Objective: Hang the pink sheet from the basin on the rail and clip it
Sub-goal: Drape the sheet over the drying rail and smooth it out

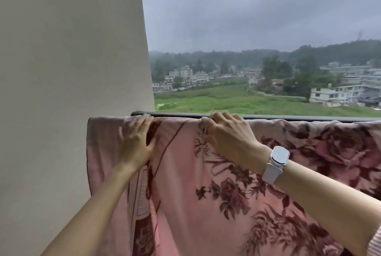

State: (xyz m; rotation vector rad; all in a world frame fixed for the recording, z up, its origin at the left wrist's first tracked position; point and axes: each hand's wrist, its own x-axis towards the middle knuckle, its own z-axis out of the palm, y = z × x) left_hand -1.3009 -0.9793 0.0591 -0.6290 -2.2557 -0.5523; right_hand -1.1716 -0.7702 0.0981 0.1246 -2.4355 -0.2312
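The pink sheet, printed with dark red flowers, hangs draped over the dark metal rail and reaches down out of the frame. My left hand lies on the sheet near its left end, fingers spread and fairly straight, fingertips at the rail. My right hand, with a white watch on its wrist, has its fingers curled over the rail's top and grips the sheet's folded edge there. No clip or basin is in view.
A plain cream wall stands close on the left, where the rail ends. Beyond the rail lie open air, a green field and distant buildings under a grey sky.
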